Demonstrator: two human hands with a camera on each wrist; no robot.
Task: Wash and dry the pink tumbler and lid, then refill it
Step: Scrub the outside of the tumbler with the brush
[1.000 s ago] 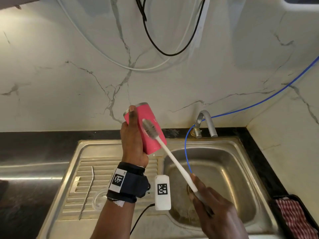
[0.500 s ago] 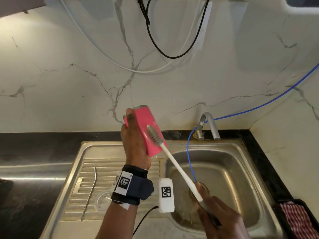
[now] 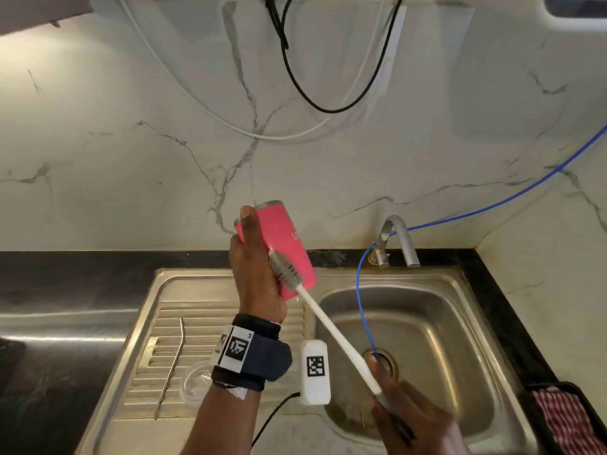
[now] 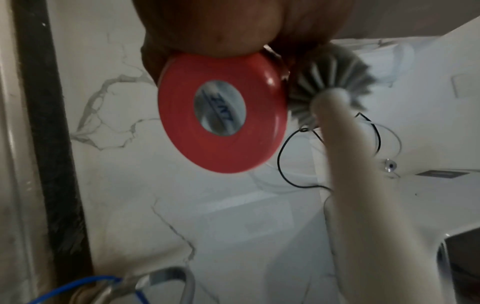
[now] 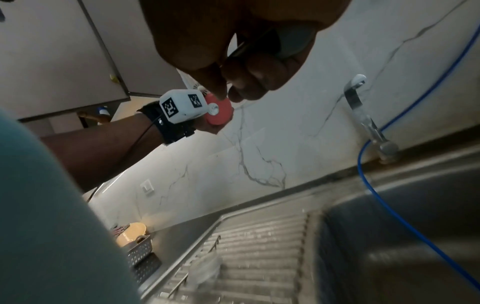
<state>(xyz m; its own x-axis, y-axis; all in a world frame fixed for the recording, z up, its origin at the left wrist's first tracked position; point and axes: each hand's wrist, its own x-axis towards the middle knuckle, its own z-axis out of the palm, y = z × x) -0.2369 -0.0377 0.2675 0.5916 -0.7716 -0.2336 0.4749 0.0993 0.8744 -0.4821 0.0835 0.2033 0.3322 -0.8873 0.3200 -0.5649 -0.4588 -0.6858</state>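
So the left hand (image 3: 259, 274) is wrapped around the pink metal tumbler (image 3: 285, 247), holding it tilted up above the steel sink (image 3: 460, 323), between the drainboard and the basin. Right hand (image 3: 414, 418) grips the white handle of a long bottle brush (image 3: 328, 320), grey bristles touching the tumbler's side. The clear round lid (image 3: 193, 382) sits on the drainboard beside a bent metal straw (image 3: 172, 366).

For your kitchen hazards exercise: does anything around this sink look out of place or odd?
Yes: a thin blue tube runs loose along the marble wall, past the steel tap, and dangles into the steel sink's drain.
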